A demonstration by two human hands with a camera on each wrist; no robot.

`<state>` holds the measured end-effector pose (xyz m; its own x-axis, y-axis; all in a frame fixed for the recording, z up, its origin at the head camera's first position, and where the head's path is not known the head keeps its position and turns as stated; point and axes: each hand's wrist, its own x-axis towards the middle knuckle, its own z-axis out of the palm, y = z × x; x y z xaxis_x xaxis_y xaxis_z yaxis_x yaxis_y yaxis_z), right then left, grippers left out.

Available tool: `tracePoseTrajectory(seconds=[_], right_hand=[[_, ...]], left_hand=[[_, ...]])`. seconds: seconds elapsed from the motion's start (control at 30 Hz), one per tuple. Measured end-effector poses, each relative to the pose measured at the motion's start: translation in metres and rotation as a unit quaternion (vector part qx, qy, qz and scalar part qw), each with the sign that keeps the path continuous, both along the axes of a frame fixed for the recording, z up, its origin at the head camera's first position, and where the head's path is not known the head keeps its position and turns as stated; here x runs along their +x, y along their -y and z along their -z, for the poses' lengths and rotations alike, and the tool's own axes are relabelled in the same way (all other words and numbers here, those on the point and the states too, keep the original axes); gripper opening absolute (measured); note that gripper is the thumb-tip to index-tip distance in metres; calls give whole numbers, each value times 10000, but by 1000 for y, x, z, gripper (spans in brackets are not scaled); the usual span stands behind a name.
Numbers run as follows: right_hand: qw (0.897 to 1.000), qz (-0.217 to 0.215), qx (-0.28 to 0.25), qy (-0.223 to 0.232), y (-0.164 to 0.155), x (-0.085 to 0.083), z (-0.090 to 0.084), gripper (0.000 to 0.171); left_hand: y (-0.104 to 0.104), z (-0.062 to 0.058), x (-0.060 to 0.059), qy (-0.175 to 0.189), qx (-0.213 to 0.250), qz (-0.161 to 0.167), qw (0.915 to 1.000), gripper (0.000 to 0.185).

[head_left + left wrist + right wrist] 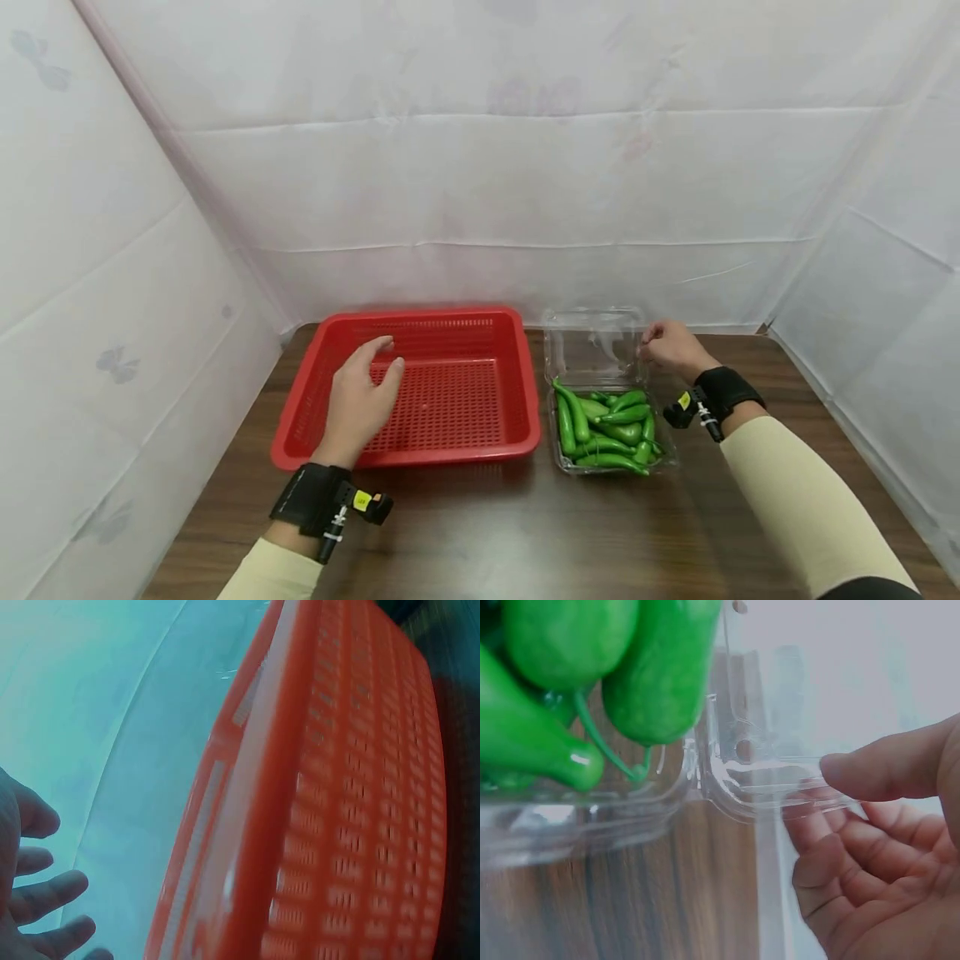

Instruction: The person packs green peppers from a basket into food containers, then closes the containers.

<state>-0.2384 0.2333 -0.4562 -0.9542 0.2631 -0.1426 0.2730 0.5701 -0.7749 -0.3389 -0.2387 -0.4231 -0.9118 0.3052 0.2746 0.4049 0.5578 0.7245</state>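
A clear plastic clamshell box [567,468] full of green chili peppers [615,431] sits on the table with its lid [596,346] raised at the back. My right hand [673,348] pinches the right edge of that lid between thumb and curled fingers, as the right wrist view shows up close. Over the left part of a red plastic basket [450,408] my left hand [363,400] hovers, thumb and fingers spread with nothing between them. In the left wrist view the fingers [52,896] are apart from the basket's wall.
The brown wooden table [480,533] is bordered by white patterned cloth [480,183] at the back and on both sides. The basket stands left of the clamshell box, a narrow gap between them. The basket's perforated floor shows bare.
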Motion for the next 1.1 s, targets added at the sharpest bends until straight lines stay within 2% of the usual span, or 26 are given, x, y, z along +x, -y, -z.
tracePoseTrajectory(seconds=[0.13, 0.23, 0.37, 0.47, 0.57, 0.67, 0.8, 0.87, 1.0, 1.1], right_hand=[[9982, 179, -57, -562, 3, 12, -4, 11], [9941, 209, 156, -1053, 5, 23, -7, 10], [9826, 243, 602, -1742, 9, 38, -6, 10], [9715, 327, 791, -2208, 13, 51, -1, 11], [9633, 377, 756, -2548, 17, 65, 7, 14], [9576, 364, 674, -2779, 20, 78, 16, 13], [9534, 369, 726, -2905, 21, 97, 28, 15], [9548, 429, 762, -2839, 23, 106, 33, 18], [9632, 616, 566, -2556, 29, 118, 44, 14], [9680, 763, 126, -2388, 36, 125, 50, 13]], left_hand=[[-19, -3, 3, -243, 193, 259, 9992, 45], [-39, -6, 7, -510, 348, 620, 9962, 43], [-70, -10, 14, -946, 347, 1145, 9883, 42], [-94, -12, 24, -1140, 149, 1437, 9829, 45], [-110, -11, 41, -1134, -176, 1682, 9790, 51], [-120, -7, 63, -1045, -476, 1852, 9760, 54], [-126, 7, 97, -826, -608, 2067, 9730, 59], [-129, 16, 114, -861, -649, 2124, 9712, 61], [-135, 31, 141, -1204, -742, 2134, 9667, 60], [-138, 41, 157, -1056, -802, 2051, 9697, 57]])
